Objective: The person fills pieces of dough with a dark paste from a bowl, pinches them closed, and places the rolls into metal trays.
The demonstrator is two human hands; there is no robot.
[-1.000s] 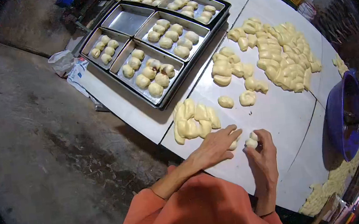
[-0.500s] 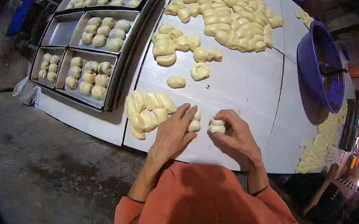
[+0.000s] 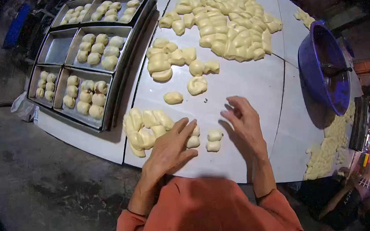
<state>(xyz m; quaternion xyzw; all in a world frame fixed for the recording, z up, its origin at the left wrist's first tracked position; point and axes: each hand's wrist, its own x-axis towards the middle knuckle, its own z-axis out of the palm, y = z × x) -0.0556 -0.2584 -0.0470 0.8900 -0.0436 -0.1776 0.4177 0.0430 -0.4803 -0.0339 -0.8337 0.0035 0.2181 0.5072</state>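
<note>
My left hand (image 3: 169, 149) lies with fingers stretched out, thumb and fingertips right at a pair of small white dough balls (image 3: 193, 141). My right hand (image 3: 247, 124) is open above the table, its curled fingers apart and nothing between them. Left of it, a second pair of dough balls (image 3: 213, 140) rests on the white surface, one ball against the other. Close behind my left hand is a cluster of yellowish dough pieces (image 3: 144, 131), partly covered by the fingers. A single oval dough piece (image 3: 173, 98) and a rounded dough lump (image 3: 197, 85) lie farther up.
Metal trays (image 3: 57, 48) at the left hold rows of dough balls; one compartment is bare. A large spread of dough pieces (image 3: 234, 27) covers the far table. On the right stands a purple basin (image 3: 308, 62) with dark contents, near a flattened dough scatter (image 3: 328, 145).
My right hand has let go of the dough-ball pair and moved up and right, its fingers opening. My left hand stays beside the other pair. The whole view has shifted slightly.
</note>
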